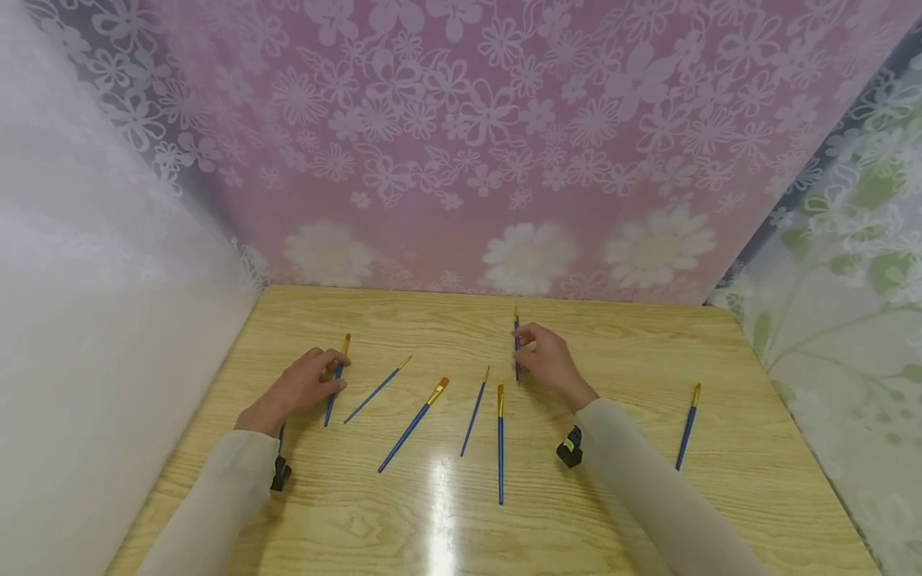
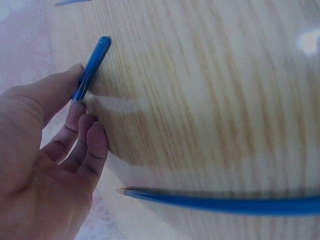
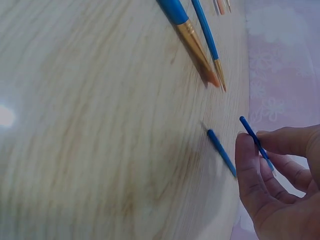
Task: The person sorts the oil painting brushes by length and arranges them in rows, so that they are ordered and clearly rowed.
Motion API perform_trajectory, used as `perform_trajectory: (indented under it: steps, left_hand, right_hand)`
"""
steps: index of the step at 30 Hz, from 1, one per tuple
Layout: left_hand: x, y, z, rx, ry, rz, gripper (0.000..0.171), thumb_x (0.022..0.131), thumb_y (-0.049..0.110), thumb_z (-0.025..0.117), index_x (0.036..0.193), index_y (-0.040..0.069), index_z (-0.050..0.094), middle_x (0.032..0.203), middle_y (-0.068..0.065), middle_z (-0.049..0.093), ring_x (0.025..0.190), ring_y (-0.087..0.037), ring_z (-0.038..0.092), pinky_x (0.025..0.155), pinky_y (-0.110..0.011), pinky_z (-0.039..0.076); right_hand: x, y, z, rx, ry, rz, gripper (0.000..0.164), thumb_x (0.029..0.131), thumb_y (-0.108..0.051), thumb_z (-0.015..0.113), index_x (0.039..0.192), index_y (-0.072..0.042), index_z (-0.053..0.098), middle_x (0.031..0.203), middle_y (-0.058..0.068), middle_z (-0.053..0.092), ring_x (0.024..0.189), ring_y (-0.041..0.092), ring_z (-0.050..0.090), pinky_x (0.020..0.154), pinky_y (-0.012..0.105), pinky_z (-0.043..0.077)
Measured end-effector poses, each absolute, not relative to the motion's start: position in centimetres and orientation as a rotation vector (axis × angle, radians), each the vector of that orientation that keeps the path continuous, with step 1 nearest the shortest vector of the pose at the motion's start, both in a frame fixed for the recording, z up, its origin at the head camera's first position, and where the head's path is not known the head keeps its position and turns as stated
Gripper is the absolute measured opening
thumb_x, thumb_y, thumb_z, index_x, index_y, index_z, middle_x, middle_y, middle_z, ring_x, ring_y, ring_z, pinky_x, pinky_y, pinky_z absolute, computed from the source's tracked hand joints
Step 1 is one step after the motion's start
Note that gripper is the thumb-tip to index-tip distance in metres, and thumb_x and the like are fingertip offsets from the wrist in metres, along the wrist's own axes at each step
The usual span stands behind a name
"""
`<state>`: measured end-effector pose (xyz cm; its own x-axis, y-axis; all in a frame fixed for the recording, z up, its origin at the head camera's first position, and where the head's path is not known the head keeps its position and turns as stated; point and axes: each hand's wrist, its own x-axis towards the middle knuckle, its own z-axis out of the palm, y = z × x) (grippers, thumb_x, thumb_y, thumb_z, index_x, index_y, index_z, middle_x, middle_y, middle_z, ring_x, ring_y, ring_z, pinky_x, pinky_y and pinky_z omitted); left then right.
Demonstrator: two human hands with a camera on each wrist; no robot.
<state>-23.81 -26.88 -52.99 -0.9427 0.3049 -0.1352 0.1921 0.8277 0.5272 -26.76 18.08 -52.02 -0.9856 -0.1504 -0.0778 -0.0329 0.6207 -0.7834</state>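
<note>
On the left, my left hand (image 1: pixel 306 384) pinches a blue-handled paintbrush (image 1: pixel 334 398) between thumb and fingers, its orange bristles pointing to the back. The handle end of this paintbrush (image 2: pixel 95 65) sticks out past the fingertips in the left wrist view. Toward the back, my right hand (image 1: pixel 549 360) pinches a thin blue paintbrush (image 3: pixel 251 131) between thumb and forefinger. Just beside those fingertips, a second blue paintbrush (image 3: pixel 221 151) lies on the table in the right wrist view. My palm and fingers hide part of each pinched brush.
Between the hands lie a thin brush (image 1: pixel 376 390), a wide flat brush (image 1: pixel 406 434), another thin brush (image 1: pixel 474 418) and a flat orange-tipped brush (image 1: pixel 500 448). A further brush (image 1: pixel 688 428) lies at far right. Flowered cloth (image 1: pixel 461 144) rises behind the wooden table (image 1: pixel 591 512).
</note>
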Motion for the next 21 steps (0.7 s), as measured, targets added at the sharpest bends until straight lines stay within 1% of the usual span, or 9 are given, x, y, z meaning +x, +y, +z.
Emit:
perform_trajectory:
  steps: [3,6,8,10,15,18,21]
  left_hand:
    - [-23.9,-26.8,-53.0,0.383,2.787,0.784,0.037,0.107,0.017,0.072,0.141,0.006,0.064,0.127,-0.020,0.062,0.097,-0.028,0.060,0.089,-0.052,0.054]
    - [-24.0,-26.8,-53.0,0.386,2.778,0.787,0.037,0.107,0.017,0.072,0.141,0.006,0.064,0.128,-0.021,0.062,0.099,-0.029,0.060,0.090,-0.053,0.054]
    - [-24.0,-26.8,-53.0,0.388,2.772,0.788,0.037,0.107,0.018,0.072,0.141,0.006,0.064,0.129,-0.021,0.062,0.099,-0.030,0.061,0.090,-0.054,0.055]
    - [-24.0,-26.8,-52.9,0.392,2.769,0.786,0.037,0.107,0.018,0.072,0.142,0.006,0.063,0.129,-0.022,0.062,0.100,-0.031,0.061,0.090,-0.055,0.055]
    - [-24.0,-26.9,-53.0,0.384,2.765,0.781,0.037,0.107,0.018,0.072,0.142,0.006,0.063,0.130,-0.022,0.062,0.103,-0.032,0.063,0.092,-0.056,0.055]
    - [-24.0,-27.0,-53.0,0.372,2.759,0.791,0.038,0.107,0.018,0.071,0.142,0.006,0.063,0.131,-0.022,0.062,0.104,-0.033,0.063,0.093,-0.057,0.055]
    - [-23.9,-26.9,-53.0,0.366,2.759,0.791,0.038,0.107,0.018,0.072,0.142,0.006,0.063,0.131,-0.021,0.062,0.103,-0.032,0.062,0.093,-0.056,0.055]
  right_hand:
    - [-27.2,17.5,-51.9,-0.186,2.727,-1.270,0.041,0.104,-0.004,0.068,0.144,0.003,0.063,0.127,0.024,0.066,0.079,0.023,0.074,0.071,0.034,0.061]
    - [-27.6,16.9,-51.9,-0.202,2.759,-1.218,0.039,0.104,-0.004,0.070,0.142,0.003,0.064,0.125,0.023,0.067,0.071,0.021,0.071,0.066,0.033,0.054]
    - [-27.9,16.6,-51.8,-0.199,2.777,-1.179,0.040,0.104,-0.005,0.072,0.142,0.002,0.065,0.125,0.021,0.067,0.068,0.021,0.068,0.067,0.033,0.052]
    - [-28.1,16.3,-51.8,-0.198,2.786,-1.156,0.041,0.103,-0.006,0.072,0.143,0.002,0.065,0.125,0.021,0.068,0.073,0.022,0.067,0.070,0.036,0.052]
    - [-28.5,15.7,-51.8,-0.195,2.797,-1.112,0.044,0.102,-0.006,0.072,0.144,0.003,0.065,0.126,0.022,0.068,0.096,0.029,0.065,0.083,0.044,0.054]
    - [-28.7,15.4,-51.8,-0.185,2.803,-1.086,0.044,0.101,-0.005,0.070,0.144,0.002,0.065,0.126,0.021,0.068,0.099,0.032,0.063,0.085,0.046,0.053]
    - [-28.8,15.3,-52.0,-0.193,2.815,-1.049,0.044,0.100,-0.003,0.068,0.144,0.003,0.066,0.122,0.021,0.068,0.094,0.030,0.059,0.082,0.044,0.049]
